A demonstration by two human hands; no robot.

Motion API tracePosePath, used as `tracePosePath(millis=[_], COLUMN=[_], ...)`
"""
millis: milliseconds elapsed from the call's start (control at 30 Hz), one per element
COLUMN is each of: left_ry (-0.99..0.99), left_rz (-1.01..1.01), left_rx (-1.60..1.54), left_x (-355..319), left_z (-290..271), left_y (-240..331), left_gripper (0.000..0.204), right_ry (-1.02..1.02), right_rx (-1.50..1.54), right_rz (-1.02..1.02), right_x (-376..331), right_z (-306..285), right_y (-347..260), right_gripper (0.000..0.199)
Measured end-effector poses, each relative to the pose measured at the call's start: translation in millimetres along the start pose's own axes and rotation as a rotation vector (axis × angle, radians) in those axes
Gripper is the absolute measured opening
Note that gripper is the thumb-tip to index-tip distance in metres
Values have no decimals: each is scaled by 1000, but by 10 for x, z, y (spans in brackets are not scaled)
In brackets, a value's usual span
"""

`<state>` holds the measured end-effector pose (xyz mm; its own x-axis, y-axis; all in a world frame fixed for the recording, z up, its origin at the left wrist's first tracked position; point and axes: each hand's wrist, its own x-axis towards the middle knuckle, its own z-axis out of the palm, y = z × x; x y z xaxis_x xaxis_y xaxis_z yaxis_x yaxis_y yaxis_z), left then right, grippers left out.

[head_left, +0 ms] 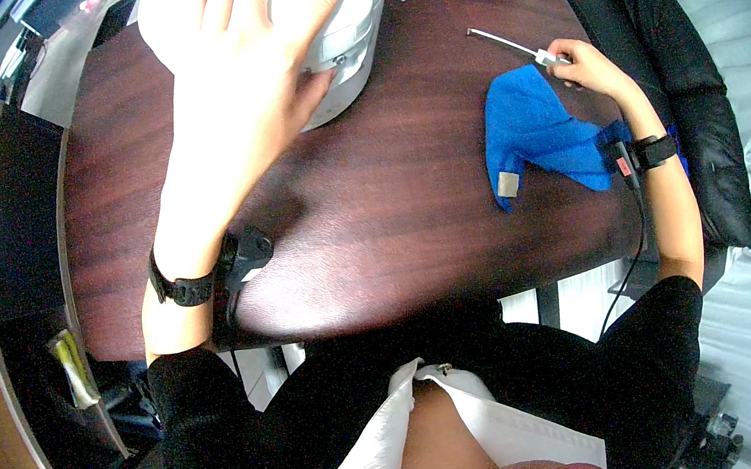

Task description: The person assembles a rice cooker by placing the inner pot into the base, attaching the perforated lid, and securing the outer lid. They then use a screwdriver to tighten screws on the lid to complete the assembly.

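A white round appliance (333, 17) stands at the desk's (374, 225) far edge and is steadied by the left hand (258, 63), laid flat with fingers spread. Near the right edge, a thin white-tipped tool (517, 45) is pinched in the right hand (585, 64), just beside a blue cloth (535, 133) kept within reach.

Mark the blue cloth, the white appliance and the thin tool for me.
blue cloth (539, 127), head view, middle of the fabric.
white appliance (355, 29), head view, its right side wall.
thin tool (502, 41), head view, its metal shaft.
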<state>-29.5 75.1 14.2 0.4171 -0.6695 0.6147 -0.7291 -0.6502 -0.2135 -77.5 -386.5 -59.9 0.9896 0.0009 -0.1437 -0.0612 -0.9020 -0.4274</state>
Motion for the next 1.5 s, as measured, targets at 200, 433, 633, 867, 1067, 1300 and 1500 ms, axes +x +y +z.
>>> tracePosePath(millis=[200,433,633,867,1067,1300,1500], left_ry=[-5,-56,-72,-73,-73,-65,-54], left_rz=[-7,-28,-36,-33,-44,-65,-39], left_rx=[-20,-129,-124,-133,-75,-97,-36], left_x=[7,34,30,26,21,57,74], left_z=[-17,-161,-147,-148,-84,-110,-96], left_y=[-1,27,23,31,32,44,61], left_gripper=[84,70,71,72,80,84,85], right_ry=[-193,-129,-24,219,270,314,315], right_rx=[288,459,303,4,18,36,50], right_rz=[191,198,193,-182,-277,-299,-287], right_x=[-19,-40,-274,-901,-1062,-1059,-1052], right_z=[-4,141,162,171,302,351,360], right_y=[-187,-335,-790,-1654,-2028,-2089,-2149], right_gripper=[11,12,14,23,28,27,26])
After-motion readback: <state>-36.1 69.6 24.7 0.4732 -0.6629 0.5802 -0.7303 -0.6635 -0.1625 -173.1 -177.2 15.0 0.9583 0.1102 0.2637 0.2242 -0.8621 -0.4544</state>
